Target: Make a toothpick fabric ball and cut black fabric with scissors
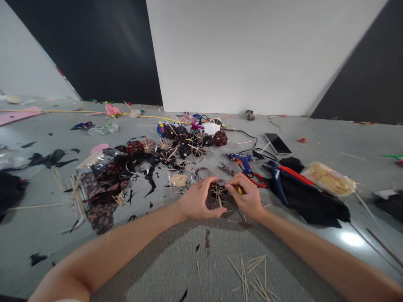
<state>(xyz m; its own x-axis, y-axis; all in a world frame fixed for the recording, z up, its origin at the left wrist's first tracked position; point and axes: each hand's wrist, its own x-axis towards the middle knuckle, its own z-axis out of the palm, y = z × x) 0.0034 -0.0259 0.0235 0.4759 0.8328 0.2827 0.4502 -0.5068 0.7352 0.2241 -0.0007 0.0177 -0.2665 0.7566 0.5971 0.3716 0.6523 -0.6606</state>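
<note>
Close beside right hand [247, 195], red handle [260, 183]

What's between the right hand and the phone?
In the head view: scissors by the right hand, then black cable by the phone; glue gun just left.

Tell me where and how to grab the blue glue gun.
Grip the blue glue gun by its handle, coming down from the near side, probably with the right hand once that is free. The handle slants toward the person, just beyond that hand. The red-handled scissors lie close by, so coming from above looks safer than sliding in sideways.
</note>
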